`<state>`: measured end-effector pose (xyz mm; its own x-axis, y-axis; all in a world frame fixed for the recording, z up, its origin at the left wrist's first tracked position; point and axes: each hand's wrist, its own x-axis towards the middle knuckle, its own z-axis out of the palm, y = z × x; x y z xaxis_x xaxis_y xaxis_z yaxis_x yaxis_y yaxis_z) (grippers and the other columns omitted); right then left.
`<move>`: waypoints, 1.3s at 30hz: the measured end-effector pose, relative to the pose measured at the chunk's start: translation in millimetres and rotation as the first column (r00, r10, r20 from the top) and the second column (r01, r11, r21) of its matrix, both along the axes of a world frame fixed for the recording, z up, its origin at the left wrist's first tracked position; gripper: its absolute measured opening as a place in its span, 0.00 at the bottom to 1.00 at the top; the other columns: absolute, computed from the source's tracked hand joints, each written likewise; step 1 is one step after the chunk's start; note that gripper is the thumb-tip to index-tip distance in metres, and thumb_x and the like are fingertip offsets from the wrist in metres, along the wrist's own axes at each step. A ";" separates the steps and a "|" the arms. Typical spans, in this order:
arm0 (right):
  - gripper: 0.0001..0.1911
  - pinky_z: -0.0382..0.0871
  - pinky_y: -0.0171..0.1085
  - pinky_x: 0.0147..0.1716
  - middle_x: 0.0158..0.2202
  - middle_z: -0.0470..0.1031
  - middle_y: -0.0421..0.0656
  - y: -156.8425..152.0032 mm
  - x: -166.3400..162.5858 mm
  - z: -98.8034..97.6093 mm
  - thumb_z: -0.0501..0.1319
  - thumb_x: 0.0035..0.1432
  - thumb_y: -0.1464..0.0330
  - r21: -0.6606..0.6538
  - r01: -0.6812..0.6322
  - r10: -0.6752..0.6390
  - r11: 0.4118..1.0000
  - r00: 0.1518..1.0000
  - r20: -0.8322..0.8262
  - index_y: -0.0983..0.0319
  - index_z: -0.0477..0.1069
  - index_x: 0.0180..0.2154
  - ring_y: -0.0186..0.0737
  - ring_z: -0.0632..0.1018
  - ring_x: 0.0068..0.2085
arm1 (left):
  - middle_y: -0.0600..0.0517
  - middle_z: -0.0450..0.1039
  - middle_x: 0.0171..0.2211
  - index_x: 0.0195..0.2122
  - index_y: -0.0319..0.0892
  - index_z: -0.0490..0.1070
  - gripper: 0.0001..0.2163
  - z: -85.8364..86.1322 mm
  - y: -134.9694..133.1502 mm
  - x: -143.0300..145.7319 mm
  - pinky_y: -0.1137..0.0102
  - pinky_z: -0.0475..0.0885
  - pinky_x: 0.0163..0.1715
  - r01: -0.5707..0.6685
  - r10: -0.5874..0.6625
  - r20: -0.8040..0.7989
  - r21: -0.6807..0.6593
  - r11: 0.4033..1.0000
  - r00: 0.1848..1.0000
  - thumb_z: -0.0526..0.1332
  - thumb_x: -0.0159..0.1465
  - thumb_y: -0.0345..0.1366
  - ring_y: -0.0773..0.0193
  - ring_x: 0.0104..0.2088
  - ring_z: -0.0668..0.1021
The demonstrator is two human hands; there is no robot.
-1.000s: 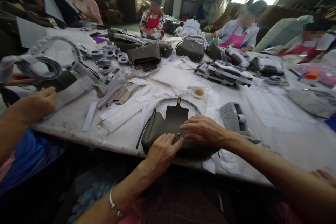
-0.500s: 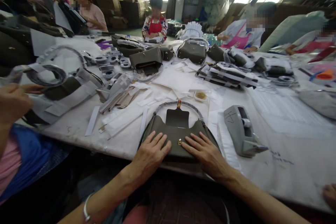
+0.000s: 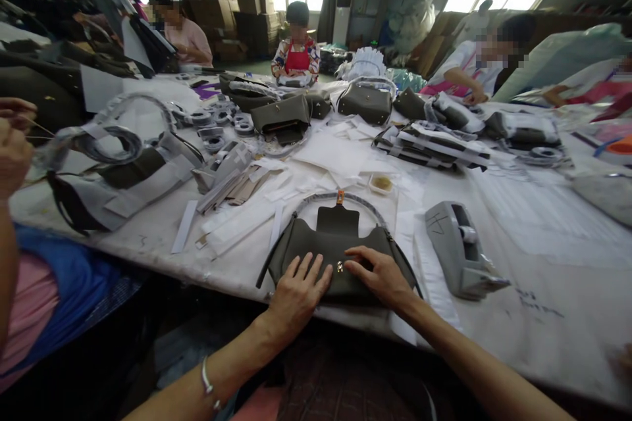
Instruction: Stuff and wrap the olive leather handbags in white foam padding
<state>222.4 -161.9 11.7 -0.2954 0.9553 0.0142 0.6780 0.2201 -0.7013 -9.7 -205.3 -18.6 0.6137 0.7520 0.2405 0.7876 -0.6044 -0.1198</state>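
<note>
An olive-green handbag [image 3: 332,237] lies flat at the near edge of the white worktable [image 3: 518,263], its flap folded back and its wrapped handle arching behind it. My left hand [image 3: 297,291] rests flat on the bag's left front, fingers spread. My right hand [image 3: 379,274] lies on the right front with fingers stretched toward a small gold clasp [image 3: 340,268] between the two hands. Neither hand holds anything.
A grey tape dispenser [image 3: 457,247] stands just right of the bag. White paper strips [image 3: 237,220] and wrapped bag parts [image 3: 118,171] cover the left; more olive bags [image 3: 281,115] sit further back. A co-worker's hand [image 3: 12,145] is at the far left; other people sit round the table.
Both hands have shifted on the bag: from gripping near the clasp a second ago to lying flat and spread. The view has tilted slightly, and the co-worker's hand at left has risen.
</note>
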 end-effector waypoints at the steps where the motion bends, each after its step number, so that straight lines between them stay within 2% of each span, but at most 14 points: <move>1: 0.15 0.73 0.39 0.37 0.33 0.81 0.41 3.5 -8.8 1.9 0.61 0.61 0.54 -0.036 0.006 -0.006 0.999 1.000 0.010 0.55 0.79 0.41 0.43 0.80 0.35 | 0.40 0.67 0.61 0.62 0.41 0.64 0.20 -2.7 -0.6 2.8 0.52 0.67 0.57 0.004 -0.004 -0.001 0.014 1.000 1.000 0.52 0.69 0.29 0.48 0.59 0.72; 3: 0.13 0.71 0.38 0.35 0.32 0.81 0.41 7.5 -24.5 2.0 0.62 0.59 0.55 -0.038 0.000 0.003 0.999 0.998 0.061 0.55 0.79 0.35 0.43 0.80 0.34 | 0.41 0.67 0.61 0.61 0.38 0.65 0.19 -10.0 -1.1 6.2 0.53 0.65 0.58 0.020 -0.021 0.016 0.045 0.999 1.000 0.50 0.71 0.31 0.50 0.60 0.71; 5: 0.11 0.69 0.38 0.33 0.30 0.80 0.41 8.1 -34.5 -2.1 0.62 0.60 0.57 0.013 0.002 -0.004 1.000 0.992 0.127 0.56 0.78 0.31 0.43 0.79 0.33 | 0.42 0.68 0.61 0.60 0.38 0.65 0.18 -17.6 -0.9 7.5 0.55 0.64 0.60 0.021 -0.025 0.053 0.080 0.997 0.998 0.49 0.72 0.31 0.53 0.61 0.70; 10: 0.08 0.67 0.36 0.31 0.27 0.76 0.41 6.3 -36.4 -19.4 0.59 0.60 0.65 0.161 -0.049 0.019 0.986 0.983 0.182 0.57 0.74 0.29 0.41 0.77 0.29 | 0.44 0.69 0.60 0.60 0.37 0.66 0.18 -27.3 -0.2 8.8 0.56 0.62 0.61 -0.003 -0.017 0.122 0.160 0.987 0.992 0.45 0.73 0.32 0.55 0.60 0.71; 14: 0.08 0.66 0.36 0.32 0.27 0.75 0.40 4.3 -33.4 -29.9 0.57 0.61 0.68 0.224 -0.084 0.040 0.971 0.980 0.194 0.59 0.72 0.30 0.39 0.76 0.29 | 0.42 0.68 0.61 0.61 0.36 0.64 0.19 -22.4 0.6 8.5 0.55 0.62 0.60 0.023 -0.030 0.077 0.087 0.996 0.997 0.46 0.73 0.32 0.54 0.60 0.71; 18: 0.09 0.68 0.37 0.34 0.29 0.74 0.40 4.2 -32.3 -32.1 0.56 0.62 0.68 0.213 -0.119 0.076 0.970 0.977 0.200 0.59 0.73 0.31 0.39 0.77 0.31 | 0.42 0.65 0.63 0.63 0.35 0.61 0.20 -7.2 2.4 4.5 0.55 0.60 0.62 0.069 -0.063 0.092 -0.064 0.996 0.994 0.46 0.72 0.32 0.53 0.63 0.68; 22: 0.09 0.71 0.37 0.36 0.33 0.77 0.41 4.0 -31.6 -22.2 0.56 0.64 0.67 0.203 -0.136 0.097 0.970 0.976 0.194 0.60 0.74 0.41 0.39 0.78 0.33 | 0.40 0.60 0.66 0.66 0.32 0.56 0.23 10.6 1.4 -1.4 0.54 0.54 0.66 0.146 -0.110 0.149 -0.252 0.957 0.983 0.48 0.71 0.34 0.53 0.67 0.61; 24: 0.12 0.72 0.39 0.37 0.35 0.78 0.43 1.0 -31.5 -14.9 0.57 0.65 0.64 0.266 -0.111 0.054 0.958 0.976 0.213 0.60 0.73 0.47 0.41 0.79 0.35 | 0.39 0.57 0.67 0.67 0.31 0.53 0.26 14.5 -0.6 -2.6 0.53 0.51 0.67 0.152 -0.101 0.181 -0.296 0.943 0.978 0.50 0.70 0.38 0.52 0.68 0.59; 26: 0.17 0.72 0.44 0.44 0.43 0.78 0.47 -3.7 -31.3 -9.6 0.57 0.65 0.60 0.371 -0.105 0.002 0.923 0.964 0.267 0.60 0.71 0.52 0.46 0.79 0.43 | 0.38 0.55 0.68 0.68 0.31 0.51 0.29 13.2 -2.5 -1.8 0.51 0.50 0.67 0.145 -0.089 0.193 -0.304 0.942 0.977 0.50 0.71 0.44 0.50 0.69 0.57; 28: 0.24 0.67 0.51 0.54 0.54 0.74 0.49 -8.4 -30.7 -9.3 0.59 0.64 0.56 0.439 -0.187 0.023 0.879 0.936 0.351 0.58 0.68 0.58 0.51 0.74 0.55 | 0.37 0.53 0.68 0.68 0.32 0.51 0.31 8.1 -3.2 0.3 0.49 0.50 0.67 0.145 -0.096 0.181 -0.282 0.948 0.979 0.50 0.71 0.49 0.48 0.69 0.56; 30: 0.27 0.60 0.56 0.61 0.61 0.69 0.47 -11.5 -29.7 -14.2 0.59 0.64 0.54 0.419 -0.307 0.107 0.855 0.894 0.436 0.54 0.65 0.62 0.53 0.68 0.62 | 0.38 0.53 0.69 0.68 0.33 0.53 0.30 2.2 -2.6 2.2 0.47 0.51 0.66 0.151 -0.118 0.146 -0.236 0.960 0.982 0.50 0.71 0.49 0.47 0.69 0.55; 32: 0.26 0.57 0.58 0.63 0.64 0.66 0.44 -12.7 -28.5 -21.5 0.56 0.66 0.53 0.355 -0.365 0.165 0.861 0.860 0.484 0.51 0.64 0.63 0.52 0.64 0.65 | 0.38 0.54 0.68 0.67 0.33 0.54 0.30 -1.7 -1.8 1.7 0.49 0.53 0.65 0.145 -0.127 0.104 -0.185 0.972 0.986 0.51 0.71 0.49 0.48 0.69 0.56; 35: 0.26 0.56 0.60 0.63 0.67 0.61 0.42 -12.0 -27.2 -28.3 0.53 0.68 0.53 0.267 -0.342 0.177 0.901 0.851 0.494 0.49 0.61 0.65 0.52 0.60 0.68 | 0.38 0.57 0.67 0.66 0.32 0.56 0.32 -3.0 -2.5 -7.4 0.53 0.56 0.65 0.099 -0.092 0.066 -0.125 0.987 0.994 0.53 0.69 0.52 0.49 0.67 0.60; 39: 0.30 0.52 0.62 0.64 0.69 0.56 0.43 -7.9 -26.9 -21.7 0.54 0.65 0.48 0.140 -0.331 0.231 0.933 0.851 0.472 0.47 0.59 0.65 0.55 0.57 0.69 | 0.39 0.58 0.66 0.66 0.34 0.56 0.34 -4.3 -7.7 -29.2 0.53 0.56 0.65 -0.013 0.015 0.056 -0.048 0.999 0.998 0.56 0.67 0.54 0.50 0.66 0.62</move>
<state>195.4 -169.8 -10.0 -0.5732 0.8194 0.0071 0.7903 0.5550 -0.2595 -38.9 -213.0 -23.0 0.5895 0.7719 0.2380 0.8008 -0.5971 -0.0467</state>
